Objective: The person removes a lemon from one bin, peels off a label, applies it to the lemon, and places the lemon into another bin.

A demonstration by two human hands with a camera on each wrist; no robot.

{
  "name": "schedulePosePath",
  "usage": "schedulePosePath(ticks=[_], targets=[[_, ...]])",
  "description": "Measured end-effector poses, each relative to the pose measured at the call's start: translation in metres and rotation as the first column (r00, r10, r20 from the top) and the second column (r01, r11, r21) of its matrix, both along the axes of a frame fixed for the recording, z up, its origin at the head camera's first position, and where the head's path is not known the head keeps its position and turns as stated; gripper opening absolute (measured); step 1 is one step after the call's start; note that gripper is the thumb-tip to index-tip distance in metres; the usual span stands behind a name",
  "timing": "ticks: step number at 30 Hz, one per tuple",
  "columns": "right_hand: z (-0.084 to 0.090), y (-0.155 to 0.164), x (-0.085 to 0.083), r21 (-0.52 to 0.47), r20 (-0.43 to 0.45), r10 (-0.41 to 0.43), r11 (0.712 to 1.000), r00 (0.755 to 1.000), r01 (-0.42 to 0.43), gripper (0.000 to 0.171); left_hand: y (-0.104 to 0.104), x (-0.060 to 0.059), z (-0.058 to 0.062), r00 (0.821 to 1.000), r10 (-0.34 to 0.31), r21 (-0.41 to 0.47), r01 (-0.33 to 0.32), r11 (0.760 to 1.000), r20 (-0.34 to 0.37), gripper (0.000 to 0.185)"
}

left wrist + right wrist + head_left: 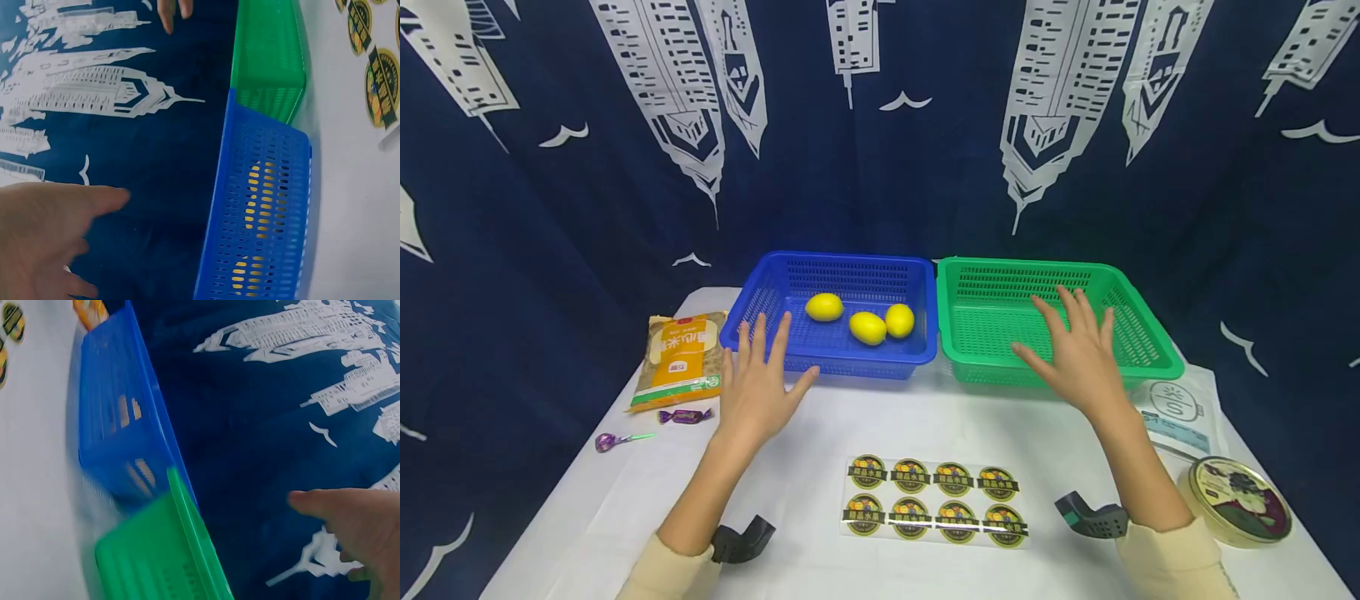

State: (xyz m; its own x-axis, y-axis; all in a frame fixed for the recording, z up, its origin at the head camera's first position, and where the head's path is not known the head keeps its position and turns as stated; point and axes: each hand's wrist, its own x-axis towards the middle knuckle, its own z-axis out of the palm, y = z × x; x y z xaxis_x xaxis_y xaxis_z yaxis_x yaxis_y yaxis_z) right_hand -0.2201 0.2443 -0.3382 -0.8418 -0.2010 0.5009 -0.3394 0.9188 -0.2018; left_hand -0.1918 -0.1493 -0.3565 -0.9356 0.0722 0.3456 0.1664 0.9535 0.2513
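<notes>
Both hands hover with spread fingers and hold nothing. In the head view my left hand is in front of the blue basket, its fingertips overlapping the basket's near left side. Inside that basket lie three lemons. My right hand reaches over the near side of the green basket, which holds nothing visible. In the left wrist view, part of the left hand shows beside the baskets. The right wrist view catches the right hand at its lower right.
A sheet of round stickers lies front centre. On the left are a grain bag, a purple wrapped candy and a lollipop. At right sit a round tin and a white packet. A patterned navy cloth hangs behind.
</notes>
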Motion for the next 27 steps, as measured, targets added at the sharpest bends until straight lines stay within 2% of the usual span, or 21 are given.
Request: schedulePosePath(ticks=[3, 5, 7, 8, 9, 11, 14, 18, 21, 22, 23, 25, 27], targets=[[0.002, -0.019, -0.013, -0.125, -0.036, 0.058, 0.99, 0.998, -0.062, 0.061, -0.001, 0.001, -0.005, 0.987, 0.018, 0.132, 0.004, 0.991, -0.158, 0.076], [0.003, -0.034, -0.024, -0.21, -0.046, 0.096, 0.972, 0.994, -0.104, 0.057, 0.0, 0.001, -0.011, 0.967, 0.055, 0.252, 0.01, 0.968, -0.248, 0.073], [0.004, -0.05, -0.037, -0.287, -0.056, 0.138, 0.946, 0.989, -0.149, 0.054, 0.002, -0.001, -0.02, 0.948, 0.114, 0.397, 0.013, 0.918, -0.297, 0.072], [0.005, -0.058, -0.043, -0.314, -0.068, 0.158, 0.934, 0.985, -0.172, 0.053, 0.003, -0.003, -0.025, 0.943, 0.143, 0.478, 0.02, 0.878, -0.301, 0.073], [0.005, -0.066, -0.051, -0.338, -0.083, 0.178, 0.921, 0.981, -0.195, 0.052, 0.004, -0.004, -0.03, 0.941, 0.166, 0.558, 0.028, 0.829, -0.294, 0.075], [0.004, -0.081, -0.066, -0.377, -0.115, 0.218, 0.893, 0.969, -0.246, 0.051, 0.006, -0.009, -0.039, 0.945, 0.199, 0.702, 0.041, 0.711, -0.257, 0.078], [0.0, -0.102, -0.089, -0.422, -0.12, 0.282, 0.854, 0.952, -0.306, 0.049, 0.007, -0.019, -0.053, 0.968, 0.194, 0.861, 0.041, 0.506, -0.16, 0.08], [-0.007, -0.125, -0.115, -0.485, -0.052, 0.375, 0.8, 0.925, -0.352, 0.05, 0.008, -0.035, -0.068, 0.994, 0.109, 0.971, 0.004, 0.238, -0.031, 0.08], [-0.014, -0.139, -0.131, -0.519, 0.001, 0.433, 0.77, 0.901, -0.37, 0.052, 0.01, -0.046, -0.076, 0.997, 0.068, 0.999, 0.029, 0.044, -0.032, 0.075], [-0.018, -0.143, -0.137, -0.525, 0.024, 0.445, 0.768, 0.895, -0.367, 0.053, 0.011, -0.049, -0.078, 0.997, 0.066, 0.999, 0.051, -0.011, -0.05, 0.072], [-0.021, -0.147, -0.142, -0.523, 0.044, 0.453, 0.77, 0.891, -0.365, 0.053, 0.013, -0.052, -0.08, 0.996, 0.07, 0.997, 0.065, -0.045, -0.062, 0.069], [-0.027, -0.155, -0.152, -0.523, 0.094, 0.471, 0.773, 0.877, -0.359, 0.055, 0.015, -0.056, -0.083, 0.993, 0.087, 0.991, 0.093, -0.095, -0.085, 0.061], [-0.034, -0.161, -0.16, -0.508, 0.15, 0.482, 0.787, 0.863, -0.351, 0.055, 0.018, -0.059, -0.085, 0.99, 0.106, 0.987, 0.106, -0.122, -0.094, 0.056]])
